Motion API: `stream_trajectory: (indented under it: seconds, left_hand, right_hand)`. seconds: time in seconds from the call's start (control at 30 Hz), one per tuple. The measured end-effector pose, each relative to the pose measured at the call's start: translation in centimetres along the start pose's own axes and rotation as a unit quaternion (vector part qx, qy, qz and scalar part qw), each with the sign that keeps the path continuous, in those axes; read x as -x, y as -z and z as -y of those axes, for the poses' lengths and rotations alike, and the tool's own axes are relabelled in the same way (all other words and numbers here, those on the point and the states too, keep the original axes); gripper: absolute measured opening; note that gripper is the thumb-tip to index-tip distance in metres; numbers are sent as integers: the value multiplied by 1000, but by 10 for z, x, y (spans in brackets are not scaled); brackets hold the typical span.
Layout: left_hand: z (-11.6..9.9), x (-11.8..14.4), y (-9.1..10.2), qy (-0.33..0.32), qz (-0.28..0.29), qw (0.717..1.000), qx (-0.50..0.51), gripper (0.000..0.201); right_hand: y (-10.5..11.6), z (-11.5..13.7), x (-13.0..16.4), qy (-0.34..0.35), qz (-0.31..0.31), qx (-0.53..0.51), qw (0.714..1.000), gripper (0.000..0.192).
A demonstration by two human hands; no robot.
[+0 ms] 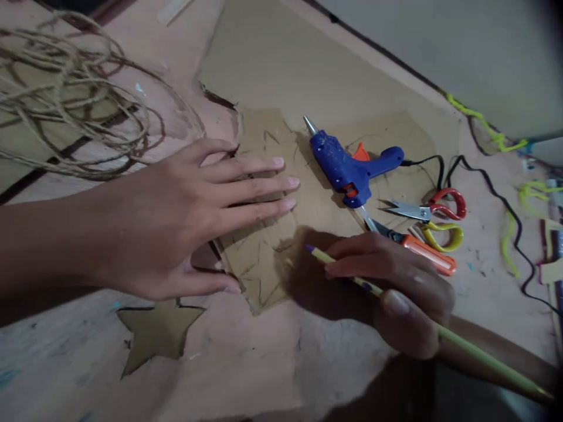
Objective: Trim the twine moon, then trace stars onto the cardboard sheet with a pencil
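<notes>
No brand, label or readable writing shows on anything here. Your left hand [176,217] lies flat, fingers spread apart and straight, pressing down a ragged sheet of brown cardboard [281,234] on the desk [264,357]; its grip closes on nothing. The cardboard is matte and rough-edged, with faint star outlines drawn on it near your thumb and fingertips. Your right hand [396,293] has its grip clamped on a slim yellow-green pencil [352,278], whose purple tip rests just at the cardboard's lower right part, the long shaft running back past your wrist.

A cut-out cardboard star [156,334] lies flat on the desk below your left hand, apart from the sheet. Just beyond your right hand sits a blue plastic glue gun [347,167] with an orange trigger and a metal nozzle, its black cord [492,193] trailing off right. Beside it lie small snips with red and yellow loop handles [440,220] and an orange-handled cutter [422,249]. A loose tangle of coarse jute twine [70,99] is piled at the upper left. Fuzzy yellow-green pipe cleaners [510,240] lie at the right edge.
</notes>
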State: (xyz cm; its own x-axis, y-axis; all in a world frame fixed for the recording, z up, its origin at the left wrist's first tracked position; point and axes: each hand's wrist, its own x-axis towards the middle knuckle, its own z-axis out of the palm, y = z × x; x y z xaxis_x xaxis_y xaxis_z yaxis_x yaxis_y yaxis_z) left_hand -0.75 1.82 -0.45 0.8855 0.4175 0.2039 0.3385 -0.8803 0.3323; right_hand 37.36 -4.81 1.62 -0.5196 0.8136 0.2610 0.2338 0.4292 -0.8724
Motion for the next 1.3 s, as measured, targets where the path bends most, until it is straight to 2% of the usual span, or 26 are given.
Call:
stream_trajectory:
  seconds: [0.1,0.2,0.37,0.5,0.67,0.8,0.87,0.93,0.97,1.03,1.1,1.17,1.23,1.3]
  left_hand:
    - [1,2,-2,1,12,1000,5,100]
    - [3,5,-1,11,31,999,15,104]
    - [2,5,0,7,39,999,10,96]
    - [2,5,0,4,28,1000,9,95]
    - [1,3,-1,12,18,999,26,89]
    - [1,3,-2,10,21,999,30,90]
    - [0,3,-2,12,13,999,36,87]
    - [0,2,-1,18,13,999,39,83]
    - [-1,2,-1,14,12,999,36,83]
    - [-1,1,-1,1,14,999,32,83]
    - [-2,1,-1,6,11,999,39,81]
    - [-3,1,-1,11,7,999,46,80]
    - [-3,1,0,17,6,998,53,80]
    - [-2,1,0,10,12,999,47,81]
  right_hand:
    - [0,5,2,21,-3,15,1000,42]
    - [2,3,-5,8,-4,27,1000,42]
    - [0,0,-2,8,-22,29,999,44]
    - [1,-3,3,1,-4,30,1000,43]
    - [5,-6,0,83,42,27,995,31]
    - [4,-3,-1,24,22,50,998,36]
    - [2,-3,-2,60,16,52,997,32]
    - [2,-5,-2,123,30,46,991,25]
    - [2,-6,-2,133,39,47,989,24]
    - [2,-7,-2,100,42,58,992,26]
    - [3,-7,-2,83,14,63,994,31]
    - [2,-7,-3,105,2,62,993,30]
    - [1,-7,-4,142,16,60,988,27]
    - [0,-7,-5,137,26,59,988,26]
